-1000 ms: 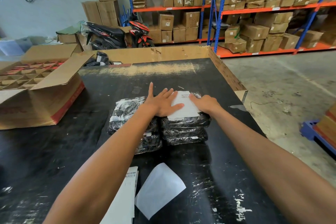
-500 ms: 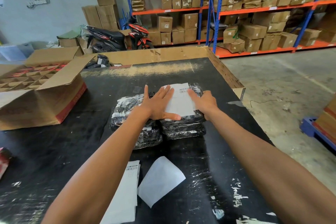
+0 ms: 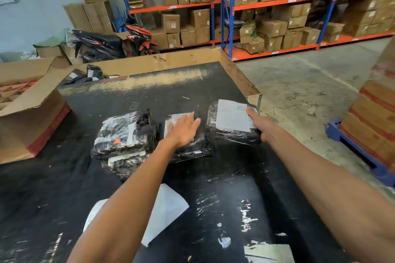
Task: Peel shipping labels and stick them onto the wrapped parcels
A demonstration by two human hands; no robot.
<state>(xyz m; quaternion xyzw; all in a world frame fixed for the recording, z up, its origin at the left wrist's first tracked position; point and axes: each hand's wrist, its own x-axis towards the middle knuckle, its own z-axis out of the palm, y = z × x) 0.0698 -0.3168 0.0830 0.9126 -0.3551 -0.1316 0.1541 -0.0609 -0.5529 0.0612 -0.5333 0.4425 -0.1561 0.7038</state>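
Note:
Three black film-wrapped parcels lie on the black table (image 3: 213, 188). My right hand (image 3: 259, 127) grips the right parcel (image 3: 232, 134) by its right side near the table's right edge; a white shipping label (image 3: 232, 116) covers its top. My left hand (image 3: 183, 129) lies flat with fingers spread on the middle parcel (image 3: 192, 149), which carries a white label (image 3: 178, 118) partly under the hand. The left parcel stack (image 3: 126, 136) sits untouched. White backing paper (image 3: 164, 211) lies near me, partly hidden by my left forearm.
An open cardboard box (image 3: 30, 113) stands at the table's left. A cardboard wall (image 3: 171, 60) edges the far side, with black parcels (image 3: 89, 76) behind it. Stacked boxes on a blue pallet (image 3: 363, 149) stand to the right. Shelving with cartons and a motorbike (image 3: 111, 42) fill the background.
My right hand has carried the labelled top parcel off the stack to the right. My left hand stayed and now rests on the parcel beneath, whose own label shows.

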